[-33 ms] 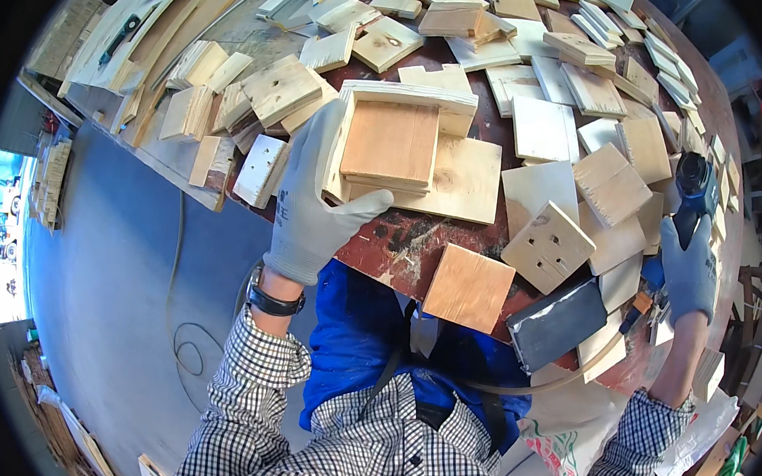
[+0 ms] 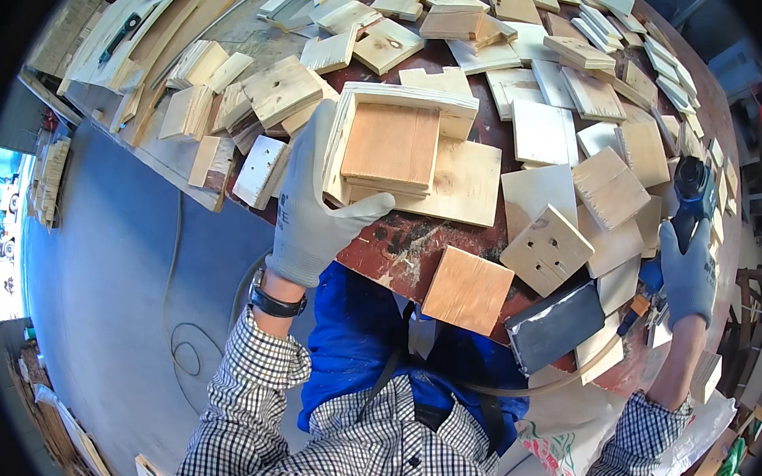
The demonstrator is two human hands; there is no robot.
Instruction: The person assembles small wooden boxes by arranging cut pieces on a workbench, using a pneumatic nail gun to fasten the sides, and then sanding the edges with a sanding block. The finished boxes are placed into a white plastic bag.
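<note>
My left hand point(image 2: 309, 219), in a grey glove, grips the left side of a wooden corner frame point(image 2: 344, 132), its thumb against the near edge. Inside the frame's two raised walls lies a stack of square wooden blocks point(image 2: 391, 145), reddish-brown on top. The frame rests on a pale base board point(image 2: 466, 182) that reaches out to the right. At the right, my gloved right hand point(image 2: 690, 271) is closed around a dark air nail gun point(image 2: 694, 195), which lies among the wood pieces. A single reddish square block point(image 2: 468, 290) sits at the table's near edge.
Many loose wood pieces point(image 2: 542, 130) cover the dark red table point(image 2: 389, 248). A dark rectangular block point(image 2: 556, 323) and a hose point(image 2: 586, 366) with a fitting are near the front right. Long boards point(image 2: 137, 40) with tools lie far left. A cable point(image 2: 177, 347) loops across the floor.
</note>
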